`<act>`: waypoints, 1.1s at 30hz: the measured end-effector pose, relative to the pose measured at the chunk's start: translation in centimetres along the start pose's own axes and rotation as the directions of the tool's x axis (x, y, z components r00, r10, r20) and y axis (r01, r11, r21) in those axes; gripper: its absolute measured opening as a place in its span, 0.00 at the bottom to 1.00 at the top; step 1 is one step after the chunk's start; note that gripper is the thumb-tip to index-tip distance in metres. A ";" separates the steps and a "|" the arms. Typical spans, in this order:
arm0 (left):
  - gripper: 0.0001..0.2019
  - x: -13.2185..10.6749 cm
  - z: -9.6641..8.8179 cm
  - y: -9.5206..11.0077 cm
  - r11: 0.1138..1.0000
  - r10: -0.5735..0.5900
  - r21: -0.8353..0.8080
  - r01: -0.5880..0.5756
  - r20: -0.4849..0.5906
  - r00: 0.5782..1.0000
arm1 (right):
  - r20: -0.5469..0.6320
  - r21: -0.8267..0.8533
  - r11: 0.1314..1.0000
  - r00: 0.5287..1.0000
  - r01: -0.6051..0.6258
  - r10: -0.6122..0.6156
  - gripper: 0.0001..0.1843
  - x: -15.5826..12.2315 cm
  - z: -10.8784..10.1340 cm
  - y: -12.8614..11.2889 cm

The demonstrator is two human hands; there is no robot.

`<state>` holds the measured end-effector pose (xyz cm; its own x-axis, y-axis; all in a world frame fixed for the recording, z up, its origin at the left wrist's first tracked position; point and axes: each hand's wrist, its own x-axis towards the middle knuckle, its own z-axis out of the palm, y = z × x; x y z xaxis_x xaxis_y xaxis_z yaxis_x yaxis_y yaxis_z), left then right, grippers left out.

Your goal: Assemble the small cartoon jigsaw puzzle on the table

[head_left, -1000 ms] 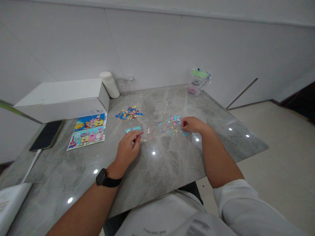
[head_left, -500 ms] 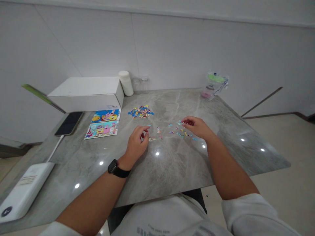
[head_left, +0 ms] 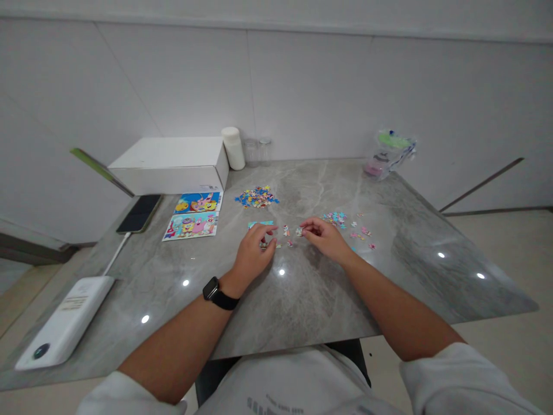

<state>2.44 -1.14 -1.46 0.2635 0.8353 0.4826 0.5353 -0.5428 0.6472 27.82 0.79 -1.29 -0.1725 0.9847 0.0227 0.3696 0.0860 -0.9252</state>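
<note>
My right hand (head_left: 324, 237) is closed in a pinch on a small puzzle piece (head_left: 299, 231), just right of a partly joined puzzle border. That border has a light-blue strip of joined pieces (head_left: 261, 223) at its far side and a short right-hand column (head_left: 286, 230). Over its left part rests my left hand (head_left: 254, 249), thumb and forefinger apart, nothing visible between them; it hides some of the pieces. Beyond my right hand lies a cluster of loose puzzle pieces (head_left: 335, 219), with several pink ones (head_left: 365, 231) scattered to its right.
A pile of mixed puzzle pieces (head_left: 256, 197) lies farther back. Two cartoon picture cards (head_left: 192, 225) are on the left, near a phone (head_left: 139, 213) cabled to a white power bank (head_left: 67, 323). Along the wall stand a white box (head_left: 168, 178), a white bottle (head_left: 233, 148), two glasses (head_left: 264, 151) and a plastic bag (head_left: 391, 154).
My right hand has moved left from the loose pieces to beside the puzzle border, a piece in its fingers. My left hand stays by the border. The whole view has shifted slightly.
</note>
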 end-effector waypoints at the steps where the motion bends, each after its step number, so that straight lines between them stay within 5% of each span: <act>1: 0.17 0.0 0.1 0.0 1.000 0.011 0.006 -0.011 0.003 1.000 | 0.005 0.008 1.000 1.000 0.000 0.000 0.13 -0.1 0.5 0.0; 7: 0.16 0.0 0.7 -0.1 0.990 0.094 0.095 -0.099 0.058 0.994 | 0.059 0.011 0.999 0.998 0.038 -0.038 0.13 -0.5 2.5 -0.5; 15: 0.09 0.1 1.3 -0.4 0.988 0.071 0.128 -0.081 0.082 0.994 | 0.062 0.000 0.991 0.989 0.133 -0.133 0.14 -0.5 3.2 0.0; 20: 0.10 0.2 1.0 -0.5 0.985 0.015 0.173 -0.027 0.071 0.997 | 0.007 -0.290 0.939 0.982 0.184 -0.190 0.10 -0.5 2.0 0.0; 24: 0.10 0.1 1.1 -0.5 0.976 -0.032 0.218 0.010 0.094 0.995 | 0.117 -0.527 0.804 0.961 0.275 -0.252 0.08 -0.5 1.4 0.2; 33: 0.10 0.1 2.3 0.0 0.952 -0.077 0.306 0.026 0.154 0.985 | 0.203 -0.628 0.714 0.951 0.309 -0.233 0.08 -0.4 1.8 0.7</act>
<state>4.33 -0.84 -2.77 0.3418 0.8780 0.3351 0.7622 -0.4676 0.4477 26.49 0.19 -2.64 -0.4357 0.8857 0.1605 0.7838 0.4610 -0.4161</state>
